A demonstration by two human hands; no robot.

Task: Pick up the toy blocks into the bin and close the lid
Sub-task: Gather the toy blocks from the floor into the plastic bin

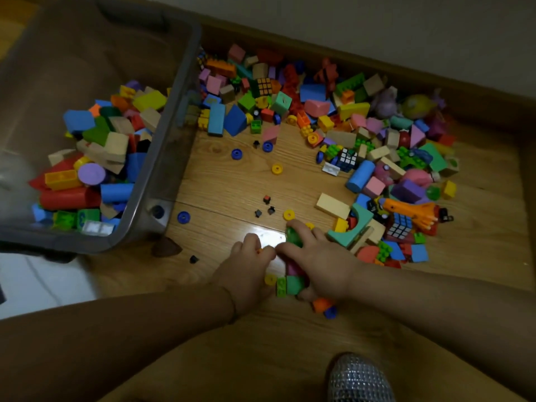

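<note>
Floor (232,184): wood, and it is under everything.
Bin (174,134): big, grey and see-through. It sits on my left with its top open.
Blocks in the bin (98,158): a heap of many colours, low in the bin.
Blocks on the floor (377,134): a big messy pile that curves from beside the bin, along the far side, and down my right side.
My right hand (322,265): it is down on the floor near the middle, just beside the pile.
My right fingers (301,226): they are bent and wrapped over a green block (294,237). My thumb points at my other hand.
Under my right palm: a teal block (295,285) and a bit of pink poke out.
My left hand (246,271): it is on the floor, right next to my right hand.
My left fingers (252,240): they are curled in close together. A tiny orange bit (259,250) peeks out, but I cannot tell if I am holding it.
Shoe (359,378): silver and sparkly, at the bottom.
Orange block (320,304): just below my right wrist, touching a blue ring (330,312).
Small green brick (280,286): between my hands, beside a yellow ring (270,280).
Loose wheels: one yellow wheel (277,168) and one blue wheel (183,217) lie alone on the bare floor.
</note>
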